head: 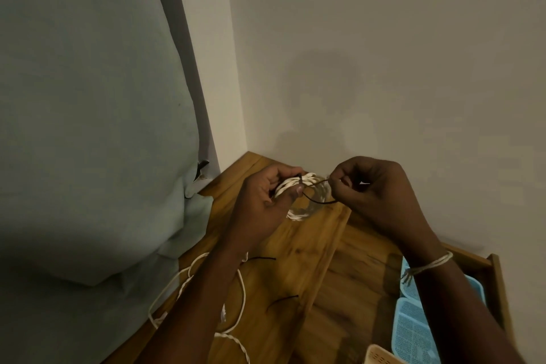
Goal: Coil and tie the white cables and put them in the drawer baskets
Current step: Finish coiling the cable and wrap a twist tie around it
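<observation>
Tying was underway: left hand gripped the coiled white cable, right hand pinched the black tie; cinching likely came next.

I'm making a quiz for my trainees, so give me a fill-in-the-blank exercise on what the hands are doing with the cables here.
1. The left hand grips a coiled ____ twisted cable.
2. The right hand pinches a thin ____ tie.
3. The perforated plastic baskets in the wooden drawer are light ____.
4. Another loose white cable lies on the ____ top.

Missing words: white; black; blue; wooden
</observation>
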`<action>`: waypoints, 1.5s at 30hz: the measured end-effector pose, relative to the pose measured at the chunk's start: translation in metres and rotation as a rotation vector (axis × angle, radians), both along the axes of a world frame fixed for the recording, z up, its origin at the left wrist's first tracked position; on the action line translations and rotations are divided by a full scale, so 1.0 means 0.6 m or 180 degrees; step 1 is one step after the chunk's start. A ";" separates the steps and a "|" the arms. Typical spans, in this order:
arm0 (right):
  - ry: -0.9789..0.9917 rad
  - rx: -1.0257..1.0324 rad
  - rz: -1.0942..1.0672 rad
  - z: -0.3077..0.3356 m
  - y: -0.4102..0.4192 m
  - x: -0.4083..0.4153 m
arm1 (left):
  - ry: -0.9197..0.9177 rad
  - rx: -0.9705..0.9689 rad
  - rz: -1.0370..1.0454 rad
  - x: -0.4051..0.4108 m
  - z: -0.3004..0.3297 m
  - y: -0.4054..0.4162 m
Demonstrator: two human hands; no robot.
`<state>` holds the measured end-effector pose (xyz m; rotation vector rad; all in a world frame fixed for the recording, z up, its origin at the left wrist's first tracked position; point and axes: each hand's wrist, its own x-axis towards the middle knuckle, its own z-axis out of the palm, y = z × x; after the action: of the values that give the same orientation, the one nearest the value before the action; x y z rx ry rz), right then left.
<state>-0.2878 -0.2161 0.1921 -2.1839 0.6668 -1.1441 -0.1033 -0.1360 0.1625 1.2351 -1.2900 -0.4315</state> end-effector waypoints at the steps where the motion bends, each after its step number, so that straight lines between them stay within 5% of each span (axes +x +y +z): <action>1: -0.0028 -0.0019 -0.0018 0.000 0.001 0.001 | 0.0029 -0.0007 -0.0008 0.001 -0.001 0.000; 13: -0.0139 0.0362 0.0470 0.004 -0.002 0.003 | 0.0106 -0.0112 -0.0071 0.007 0.005 0.004; 22: -0.0444 0.0742 0.0208 -0.008 0.000 0.013 | 0.0191 -0.0206 -0.0171 0.006 0.003 0.002; 35: -0.0838 0.0601 -0.0059 -0.016 0.009 0.030 | 0.0181 -0.0270 -0.0101 -0.002 0.008 -0.005; 45: -0.0464 0.0333 0.0211 -0.003 0.003 0.024 | -0.0039 -0.0315 0.0071 0.001 0.014 -0.006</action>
<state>-0.2735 -0.2141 0.1902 -1.9990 0.5739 -1.1933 -0.1025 -0.1395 0.1708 1.1694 -1.2915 -0.3405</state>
